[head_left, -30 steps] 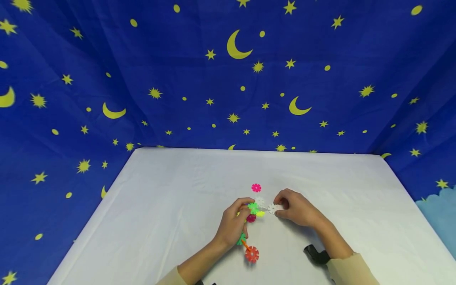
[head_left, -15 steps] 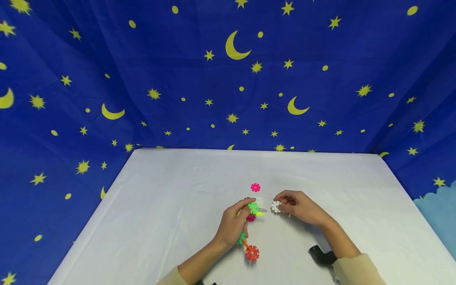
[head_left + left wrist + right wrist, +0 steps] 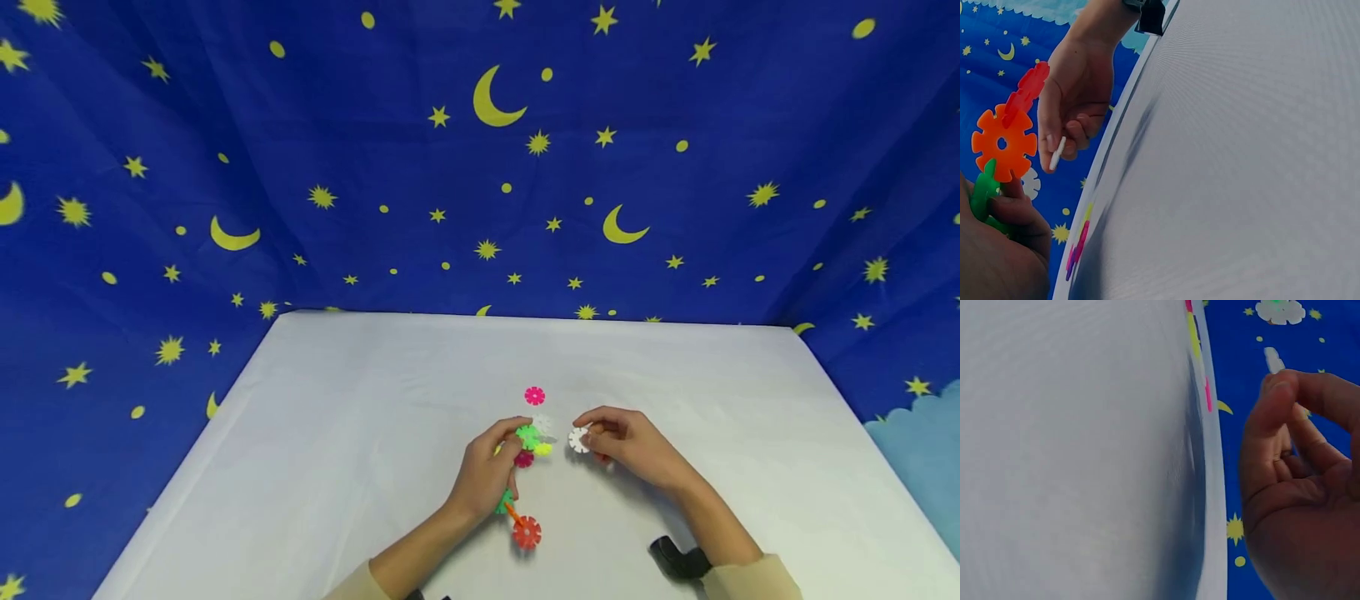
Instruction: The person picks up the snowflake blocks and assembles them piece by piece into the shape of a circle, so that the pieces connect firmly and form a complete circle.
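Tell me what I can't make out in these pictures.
Head view: part of the green disc, covered by the left hand.
Head view: black object by the left sleeve, cut by the bottom edge.
Right wrist view: part of the pinched white disc, behind the right hand.
Right wrist view: another white disc, cut by the top edge.

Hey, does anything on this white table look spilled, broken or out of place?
Nothing plainly stands out; I see no spill or break. The red notched plastic disc sits at an angle to the orange notched plastic disc, but they appear slotted together, so that angle seems normal. Parts covered by the left hand can't be judged.
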`<state>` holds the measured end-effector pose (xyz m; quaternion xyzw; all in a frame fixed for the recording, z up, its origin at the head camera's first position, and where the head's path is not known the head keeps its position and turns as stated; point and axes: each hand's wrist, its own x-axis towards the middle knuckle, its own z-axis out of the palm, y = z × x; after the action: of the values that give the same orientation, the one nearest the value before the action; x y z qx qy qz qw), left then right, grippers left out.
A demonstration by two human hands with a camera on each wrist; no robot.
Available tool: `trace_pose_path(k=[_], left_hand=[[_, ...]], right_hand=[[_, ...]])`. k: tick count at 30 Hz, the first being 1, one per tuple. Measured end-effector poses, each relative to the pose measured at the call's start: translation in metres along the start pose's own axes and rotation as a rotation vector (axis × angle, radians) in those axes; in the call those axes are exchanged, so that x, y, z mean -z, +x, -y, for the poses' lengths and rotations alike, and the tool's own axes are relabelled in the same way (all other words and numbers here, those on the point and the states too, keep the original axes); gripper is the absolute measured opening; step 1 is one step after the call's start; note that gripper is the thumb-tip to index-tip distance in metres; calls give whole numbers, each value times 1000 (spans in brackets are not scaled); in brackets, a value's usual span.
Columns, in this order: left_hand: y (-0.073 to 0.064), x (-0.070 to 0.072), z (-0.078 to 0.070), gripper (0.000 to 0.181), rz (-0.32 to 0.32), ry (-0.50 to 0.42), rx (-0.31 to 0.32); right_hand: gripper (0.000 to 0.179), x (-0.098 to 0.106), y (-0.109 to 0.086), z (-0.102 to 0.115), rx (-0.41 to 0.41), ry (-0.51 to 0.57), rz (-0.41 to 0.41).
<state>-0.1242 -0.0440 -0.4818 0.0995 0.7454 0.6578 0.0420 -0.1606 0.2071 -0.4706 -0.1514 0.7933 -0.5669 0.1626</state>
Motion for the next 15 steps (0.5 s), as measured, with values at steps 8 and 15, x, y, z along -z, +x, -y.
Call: trace_pose_path(k=[8,15], left_hand=[[-1,1,0,31,-8,-10,-7],[0,1,1,31,-9,-3,-16]], right_hand=[[30,-11,-3,6,22,57,18],[29,-16,-4,12,3,96,9]])
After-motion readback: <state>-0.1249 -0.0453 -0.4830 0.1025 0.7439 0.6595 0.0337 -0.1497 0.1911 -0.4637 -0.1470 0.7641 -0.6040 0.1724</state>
